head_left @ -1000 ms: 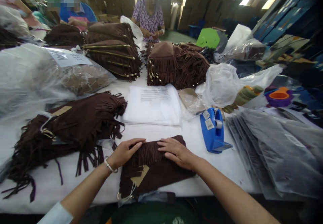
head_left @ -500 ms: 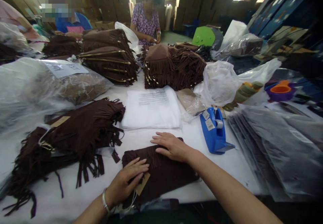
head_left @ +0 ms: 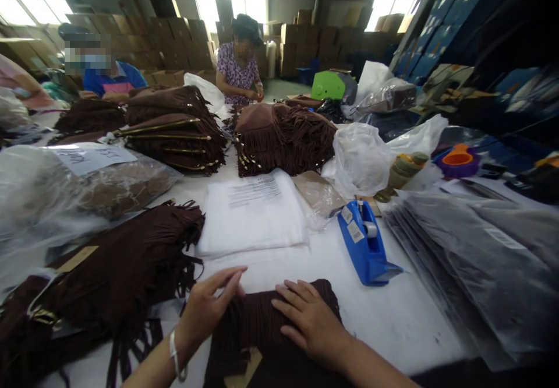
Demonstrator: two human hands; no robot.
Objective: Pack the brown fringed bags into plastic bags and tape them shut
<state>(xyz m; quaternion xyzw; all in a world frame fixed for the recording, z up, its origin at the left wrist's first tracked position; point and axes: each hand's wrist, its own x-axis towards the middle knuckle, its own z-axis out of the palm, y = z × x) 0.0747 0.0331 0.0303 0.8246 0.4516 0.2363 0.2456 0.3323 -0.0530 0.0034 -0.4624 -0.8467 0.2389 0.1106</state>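
A dark brown fringed bag [head_left: 271, 347] lies flat in front of me, its strands spread over the upper part and a tan tag [head_left: 247, 370] on its lower left. My right hand [head_left: 308, 318] rests palm down on the fringe with its fingers spread. At the bag's upper left corner is my left hand [head_left: 213, 297], wearing a bracelet; its fingers are stretched out, slightly raised, and I see nothing held in them. To the left lies another brown fringed bag [head_left: 126, 271] with a tan tag [head_left: 78, 258] and gold-coloured hardware.
Beyond the bag lies a stack of printed white plastic bags [head_left: 253, 219]. A blue tape dispenser [head_left: 364, 245] stands to the right, beside grey plastic bags [head_left: 471, 260]. Piles of brown bags [head_left: 283, 140] line the far side. A person [head_left: 240, 64] works across the table.
My left hand has lifted from the tag to the bag's upper left corner. My right hand stays flat on the bag. The view has tilted upward.
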